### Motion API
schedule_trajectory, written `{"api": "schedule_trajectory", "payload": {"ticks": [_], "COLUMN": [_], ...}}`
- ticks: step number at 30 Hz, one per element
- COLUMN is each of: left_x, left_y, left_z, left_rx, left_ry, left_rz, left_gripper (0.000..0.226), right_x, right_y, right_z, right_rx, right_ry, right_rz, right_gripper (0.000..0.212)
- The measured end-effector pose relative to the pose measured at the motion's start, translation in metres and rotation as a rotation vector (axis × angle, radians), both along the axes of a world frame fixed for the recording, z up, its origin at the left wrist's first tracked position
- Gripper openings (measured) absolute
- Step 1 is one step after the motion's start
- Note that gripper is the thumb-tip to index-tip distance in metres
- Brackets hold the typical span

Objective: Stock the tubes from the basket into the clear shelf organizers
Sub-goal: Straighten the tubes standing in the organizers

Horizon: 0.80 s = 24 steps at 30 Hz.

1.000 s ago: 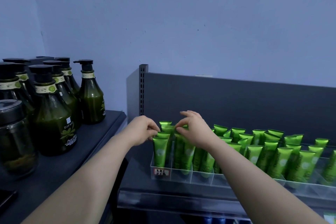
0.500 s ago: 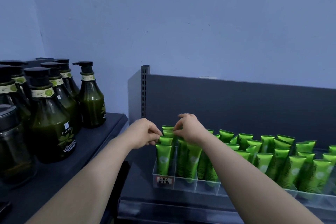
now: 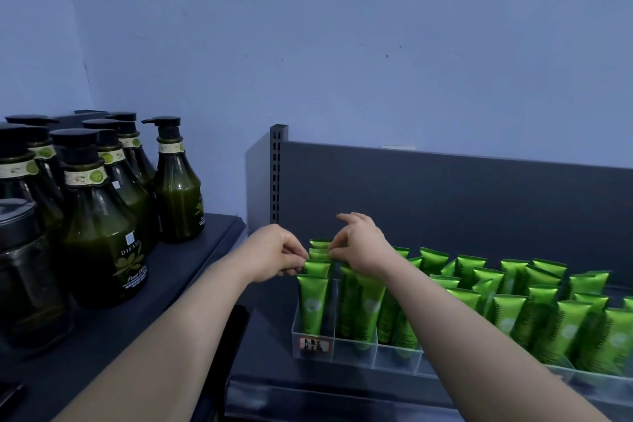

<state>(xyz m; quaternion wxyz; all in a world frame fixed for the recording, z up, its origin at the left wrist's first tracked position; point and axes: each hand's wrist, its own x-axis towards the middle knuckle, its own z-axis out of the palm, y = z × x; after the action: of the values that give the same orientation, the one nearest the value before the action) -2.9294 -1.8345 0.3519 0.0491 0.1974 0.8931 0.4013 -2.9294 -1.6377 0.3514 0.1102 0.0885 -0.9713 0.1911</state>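
Setting: a dark grey shop shelf [image 3: 267,346] against a pale blue wall, seen from above and behind two bare forearms.
Left hand [image 3: 274,252]: reaches in from the lower left; its grip is closed, fingertips pinching the left end of the crimped top of a green tube [image 3: 317,267] in the leftmost column.
Right hand [image 3: 361,247]: reaches in from the lower right; thumb and forefinger pinch the right end of a tube top in that same column, though exactly which tube cannot be told, and the other fingers are lifted and curled.
Tubes [image 3: 507,315]: bright green, standing cap-down in rows, leaning slightly back, filling the compartments from left to right.
Clear organizer [image 3: 352,351]: a transparent divided tray on the shelf, with a small red-edged label [image 3: 314,344] on its front left cell; the label's writing is too small to read.
Pump bottles [image 3: 102,226]: dark green with black tops, clustered on a separate dark shelf to the left, well apart from the tubes.
Basket: outside the view.
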Motion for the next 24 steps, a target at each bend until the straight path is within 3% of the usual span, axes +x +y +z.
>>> {"api": "schedule_trajectory", "payload": {"ticks": [24], "left_x": [0.004], "left_y": [-0.011], "left_z": [0.0], "left_rx": [0.034], "left_ry": [-0.032], "left_rz": [0.015], "left_gripper": [0.008], "right_x": [0.011], "right_y": [0.004], "right_z": [0.007], "right_rx": [-0.041], "right_ry": [-0.025], "right_rz": [-0.005], "right_gripper": [0.018]}}
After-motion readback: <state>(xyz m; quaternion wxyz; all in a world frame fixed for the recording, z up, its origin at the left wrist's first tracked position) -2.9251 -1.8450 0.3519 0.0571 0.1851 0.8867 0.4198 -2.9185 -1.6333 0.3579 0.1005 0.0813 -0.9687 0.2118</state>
